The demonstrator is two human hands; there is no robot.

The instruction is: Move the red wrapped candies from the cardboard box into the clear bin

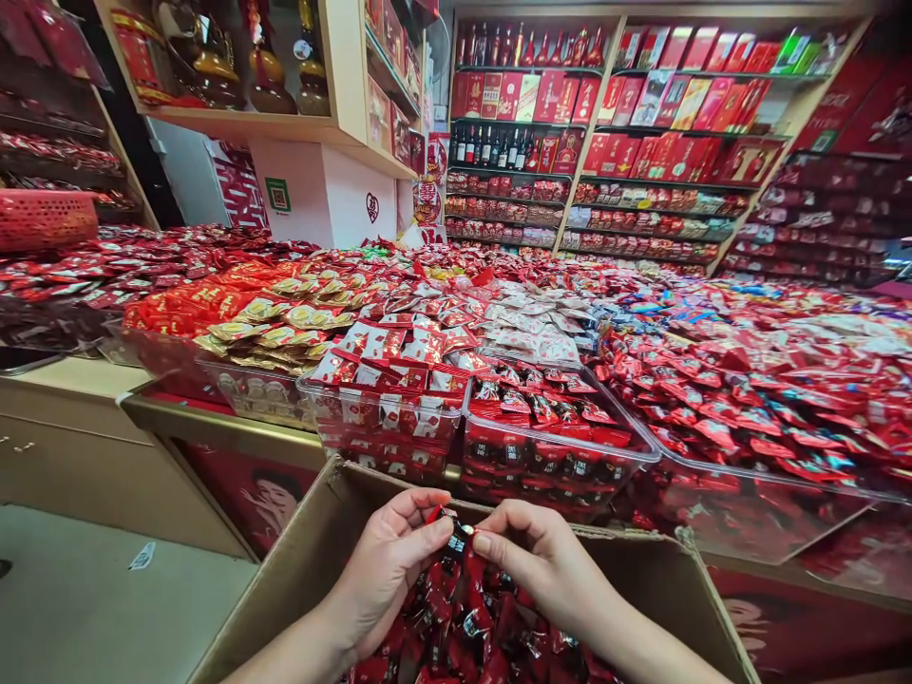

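Both hands are over an open cardboard box (285, 556) that holds many dark red wrapped candies (477, 622). My left hand (391, 551) pinches one end of a small red and black wrapped candy (456, 540) between thumb and fingers. On its other end, my right hand (538, 551) closes with thumb and index finger. Just beyond the box, a clear bin (556, 445) is filled with similar red and black candies in rows. Beside it on the left, another clear bin (385, 418) has red and white packets.
Heaped candies in clear bins (769, 480) spread to the right, and gold packets (285, 323) lie to the left. A wooden counter (71, 389) stands at far left. Shelves with bottles and red boxes (527, 100) line the back wall. A red basket (47, 217) sits at the left edge.
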